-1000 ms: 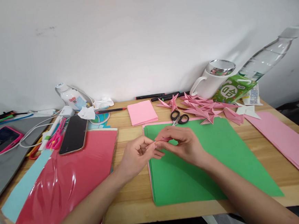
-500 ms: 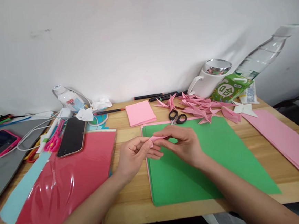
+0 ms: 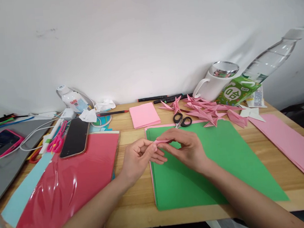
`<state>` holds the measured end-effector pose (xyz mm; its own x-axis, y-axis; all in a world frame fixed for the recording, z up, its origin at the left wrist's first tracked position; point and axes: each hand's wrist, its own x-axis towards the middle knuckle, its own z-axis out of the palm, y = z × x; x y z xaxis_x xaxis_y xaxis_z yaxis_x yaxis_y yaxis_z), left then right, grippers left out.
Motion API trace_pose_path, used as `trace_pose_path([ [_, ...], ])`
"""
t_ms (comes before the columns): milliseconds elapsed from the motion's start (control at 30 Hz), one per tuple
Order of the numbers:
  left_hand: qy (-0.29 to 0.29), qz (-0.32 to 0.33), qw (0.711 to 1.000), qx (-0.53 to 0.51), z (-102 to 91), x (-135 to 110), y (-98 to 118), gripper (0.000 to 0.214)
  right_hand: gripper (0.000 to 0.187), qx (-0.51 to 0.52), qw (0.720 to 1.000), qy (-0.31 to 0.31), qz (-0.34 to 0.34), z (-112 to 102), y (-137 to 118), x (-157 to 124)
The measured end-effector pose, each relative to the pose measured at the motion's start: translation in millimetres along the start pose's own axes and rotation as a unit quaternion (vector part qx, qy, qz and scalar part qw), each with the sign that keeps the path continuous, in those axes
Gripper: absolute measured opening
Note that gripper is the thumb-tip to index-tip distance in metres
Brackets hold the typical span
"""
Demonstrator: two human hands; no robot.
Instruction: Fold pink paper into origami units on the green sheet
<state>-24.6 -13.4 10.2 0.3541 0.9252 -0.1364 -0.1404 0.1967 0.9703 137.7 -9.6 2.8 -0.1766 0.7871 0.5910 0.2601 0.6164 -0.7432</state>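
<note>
Both my hands meet over the left part of a green paper sheet point(image 3: 219, 165) on the wooden desk point(image 3: 137, 199). A small folded pink paper piece point(image 3: 161, 141) is pinched between them. My left hand point(image 3: 139, 159) grips its left end with curled fingers. My right hand point(image 3: 186, 147) closes on its right end from above. Most of the piece is hidden by the fingers.
A heap of folded pink paper shapes point(image 3: 206, 109), black scissors point(image 3: 182, 120) and a pink paper pad point(image 3: 144, 114) lie behind the green sheet. A red sheet point(image 3: 68, 184), a phone point(image 3: 75, 137), pink scissors point(image 3: 57, 138), a white mug point(image 3: 216, 79), a bottle point(image 3: 271, 59) and pink sheets point(image 3: 293, 145) surround it.
The pink piece has been turned slightly between my fingers, from edge-on to showing a flat face. Both hands stay in nearly the same place.
</note>
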Motion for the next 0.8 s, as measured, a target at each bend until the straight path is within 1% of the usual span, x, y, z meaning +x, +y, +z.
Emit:
trace_pose_path([
  [67,0.009,0.004,1.000,0.004,-0.8,1,-1,0.025,0.008,0.027,0.999,-0.001,0.029,0,2,0],
  [100,0.005,0.001,1.000,0.001,-1.5,2,-1,0.024,0.007,0.045,0.998,-0.003,0.047,0,4,0],
  [167,-0.029,-0.013,0.999,-0.019,-3.8,4,-1,0.023,0.007,0.082,0.993,-0.001,0.086,-1,7,0],
  [233,-0.079,-0.024,0.996,-0.045,-6.4,5,-2,0.025,0.008,0.109,0.988,0.003,0.113,-4,10,1],
  [300,-0.112,-0.020,0.991,-0.064,-8.4,6,-3,0.029,0.011,0.121,0.986,-0.001,0.115,-7,12,3],
  [367,-0.120,-0.015,0.990,-0.075,-9.3,6,-4,0.031,0.014,0.124,0.987,-0.018,0.105,-9,13,4],
  [467,-0.113,-0.021,0.990,-0.088,-8.7,5,-5,0.027,0.015,0.128,0.986,-0.043,0.099,-12,14,6],
  [633,-0.095,-0.048,0.990,-0.095,-5.6,5,0,0.023,0.011,0.156,0.979,-0.066,0.115,-15,15,6],
  [733,-0.066,-0.049,0.994,-0.071,-3.2,4,3,0.023,0.010,0.170,0.975,-0.075,0.124,-14,15,5],
  [800,-0.039,-0.033,0.998,-0.042,-1.3,3,4,0.024,0.011,0.169,0.974,-0.064,0.138,-12,13,4],
])
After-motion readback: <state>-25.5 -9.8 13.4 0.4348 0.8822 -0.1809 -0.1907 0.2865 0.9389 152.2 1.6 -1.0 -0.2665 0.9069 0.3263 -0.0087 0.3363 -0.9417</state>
